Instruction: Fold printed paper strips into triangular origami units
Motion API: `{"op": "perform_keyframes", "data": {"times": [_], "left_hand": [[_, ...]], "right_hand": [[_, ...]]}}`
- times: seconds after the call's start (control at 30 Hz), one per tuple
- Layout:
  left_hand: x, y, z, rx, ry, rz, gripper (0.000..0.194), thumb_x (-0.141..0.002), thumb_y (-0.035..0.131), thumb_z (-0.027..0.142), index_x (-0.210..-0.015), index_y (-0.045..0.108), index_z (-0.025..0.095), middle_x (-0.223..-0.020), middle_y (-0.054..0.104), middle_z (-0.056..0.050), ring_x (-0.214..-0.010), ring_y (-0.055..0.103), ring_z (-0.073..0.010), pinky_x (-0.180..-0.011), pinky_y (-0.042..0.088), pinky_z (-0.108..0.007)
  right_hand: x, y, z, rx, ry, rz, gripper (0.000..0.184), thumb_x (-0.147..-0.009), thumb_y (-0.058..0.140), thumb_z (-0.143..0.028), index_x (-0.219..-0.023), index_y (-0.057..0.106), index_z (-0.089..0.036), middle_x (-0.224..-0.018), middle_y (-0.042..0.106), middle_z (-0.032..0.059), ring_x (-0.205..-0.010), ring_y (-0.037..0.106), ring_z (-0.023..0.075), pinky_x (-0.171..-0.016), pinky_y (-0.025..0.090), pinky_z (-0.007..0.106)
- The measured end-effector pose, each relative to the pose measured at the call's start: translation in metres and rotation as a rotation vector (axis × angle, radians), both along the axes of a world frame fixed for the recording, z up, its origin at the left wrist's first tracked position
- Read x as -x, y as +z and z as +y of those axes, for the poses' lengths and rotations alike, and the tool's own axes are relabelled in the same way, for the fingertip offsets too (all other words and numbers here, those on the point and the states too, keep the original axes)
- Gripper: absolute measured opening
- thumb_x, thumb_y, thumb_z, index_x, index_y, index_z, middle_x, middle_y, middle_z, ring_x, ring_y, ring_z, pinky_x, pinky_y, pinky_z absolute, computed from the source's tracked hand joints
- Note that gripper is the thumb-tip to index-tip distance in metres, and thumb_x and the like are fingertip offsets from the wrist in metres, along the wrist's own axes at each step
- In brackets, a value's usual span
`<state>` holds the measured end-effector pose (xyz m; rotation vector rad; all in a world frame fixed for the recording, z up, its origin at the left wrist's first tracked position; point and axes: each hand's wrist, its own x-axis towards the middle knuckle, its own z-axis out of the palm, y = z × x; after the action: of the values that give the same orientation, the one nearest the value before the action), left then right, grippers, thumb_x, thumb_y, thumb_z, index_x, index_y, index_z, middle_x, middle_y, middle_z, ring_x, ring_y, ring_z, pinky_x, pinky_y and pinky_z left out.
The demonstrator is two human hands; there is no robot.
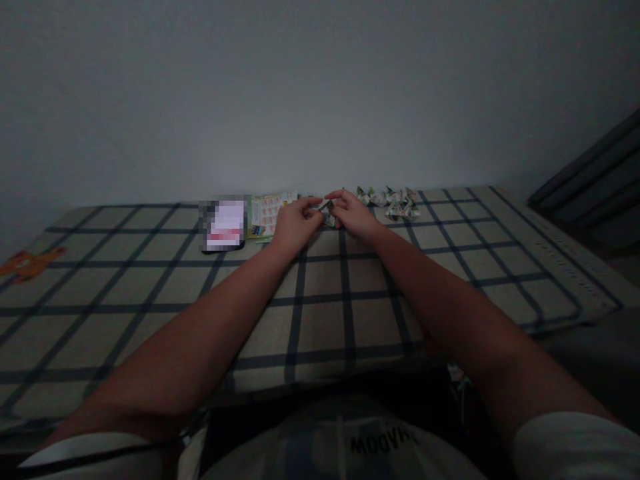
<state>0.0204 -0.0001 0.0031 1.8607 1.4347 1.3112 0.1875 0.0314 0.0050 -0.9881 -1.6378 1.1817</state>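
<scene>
Both arms reach forward over the table, and the two hands meet near its far edge. Between them is a small piece of folded printed paper (329, 212). My left hand (296, 223) pinches it from the left, thumb and forefinger closed on it. From the right, my right hand (355, 215) grips the same paper with bent fingers. The fingers partly cover the paper, so its full shape is hidden. Just beyond the right hand lie several small folded paper pieces (400, 202) with pointed corners.
A checked cloth (320, 320) covers the table, which stands against a plain wall (320, 93). Left of the hands are printed sheets (265, 215) and a phone with a lit, blurred screen (226, 223). An orange figure (31, 263) shows at the far left.
</scene>
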Motion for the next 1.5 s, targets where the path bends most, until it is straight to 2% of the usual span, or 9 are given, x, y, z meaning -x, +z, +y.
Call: {"op": "perform_keyframes", "data": {"times": [0.23,0.33,0.43,0.63,0.73,0.9,1.07,1.27,1.5], "left_hand": [[0.001,0.001,-0.001,-0.004,0.024,0.053,0.04,-0.08,0.066,0.027,-0.116,0.08,0.016,-0.076,0.075,-0.003,-0.069,0.067,-0.0173,-0.065,0.052,-0.027],[0.002,0.0,0.001,-0.015,0.023,0.091,0.038,-0.081,0.068,0.03,-0.114,0.08,0.016,-0.074,0.074,-0.003,-0.069,0.067,-0.0181,-0.065,0.051,-0.027],[0.002,0.0,0.001,-0.027,0.021,0.122,0.038,-0.081,0.068,0.031,-0.115,0.08,0.017,-0.074,0.073,-0.003,-0.071,0.067,-0.0188,-0.066,0.052,-0.028],[-0.001,0.005,-0.005,-0.028,0.0,0.174,0.049,-0.08,0.067,0.023,-0.127,0.075,0.017,-0.071,0.07,0.0,-0.066,0.065,-0.0168,-0.072,0.054,-0.029],[-0.001,0.005,-0.004,-0.035,0.004,0.175,0.049,-0.08,0.067,0.023,-0.128,0.075,0.017,-0.07,0.07,-0.001,-0.068,0.066,-0.0178,-0.073,0.054,-0.031],[0.003,0.001,0.0,-0.031,0.04,0.104,0.05,-0.083,0.067,0.027,-0.132,0.072,0.015,-0.073,0.07,-0.001,-0.07,0.067,-0.0187,-0.073,0.055,-0.032],[0.004,-0.001,0.003,-0.028,0.056,0.07,0.048,-0.083,0.068,0.027,-0.129,0.073,0.018,-0.075,0.071,-0.001,-0.072,0.067,-0.0182,-0.072,0.055,-0.03],[0.002,-0.006,0.009,0.046,0.014,-0.142,0.052,-0.081,0.068,0.024,-0.132,0.068,0.019,-0.076,0.068,0.0,-0.069,0.064,-0.0152,-0.068,0.056,-0.027],[-0.005,0.0,0.009,0.26,-0.094,-0.602,0.05,-0.078,0.07,0.017,-0.128,0.064,0.019,-0.082,0.064,-0.001,-0.068,0.06,-0.0114,-0.059,0.049,-0.02]], "right_hand": [[0.002,0.002,-0.002,-0.007,-0.078,-0.017,0.012,-0.085,0.059,-0.011,-0.094,0.058,-0.02,-0.075,0.06,-0.0037,-0.061,0.056,0.0105,-0.057,0.046,0.022],[0.0,0.004,-0.004,-0.118,-0.133,-0.098,0.006,-0.084,0.065,-0.017,-0.087,0.06,-0.019,-0.075,0.062,-0.0019,-0.068,0.059,0.0137,-0.065,0.049,0.027],[-0.003,0.006,-0.007,-0.27,-0.18,-0.18,0.011,-0.086,0.068,-0.027,-0.081,0.062,-0.019,-0.076,0.065,0.0008,-0.073,0.06,0.0164,-0.072,0.048,0.03],[-0.007,0.01,-0.011,-0.433,-0.213,-0.327,0.02,-0.087,0.065,-0.029,-0.071,0.058,-0.02,-0.068,0.061,0.0012,-0.067,0.052,0.0162,-0.068,0.042,0.03],[-0.007,0.009,-0.01,-0.429,-0.22,-0.315,0.017,-0.087,0.067,-0.03,-0.075,0.06,-0.02,-0.07,0.062,0.0008,-0.067,0.053,0.0158,-0.069,0.042,0.03],[-0.005,0.004,-0.009,-0.29,-0.149,-0.251,0.017,-0.088,0.068,-0.034,-0.095,0.061,-0.021,-0.066,0.058,-0.0044,-0.062,0.055,0.0153,-0.063,0.041,0.028],[-0.004,-0.001,-0.005,-0.255,-0.125,-0.169,0.018,-0.09,0.066,-0.037,-0.098,0.057,-0.023,-0.071,0.059,-0.004,-0.066,0.059,0.0155,-0.062,0.043,0.027],[-0.005,-0.004,-0.001,-0.261,-0.062,-0.129,0.015,-0.088,0.064,-0.026,-0.1,0.056,-0.023,-0.078,0.061,-0.0024,-0.072,0.062,0.016,-0.066,0.047,0.028],[-0.007,-0.002,0.0,-0.426,-0.166,-0.252,0.012,-0.085,0.064,-0.019,-0.097,0.062,-0.02,-0.08,0.067,0.0002,-0.075,0.064,0.0162,-0.072,0.049,0.029]]}}
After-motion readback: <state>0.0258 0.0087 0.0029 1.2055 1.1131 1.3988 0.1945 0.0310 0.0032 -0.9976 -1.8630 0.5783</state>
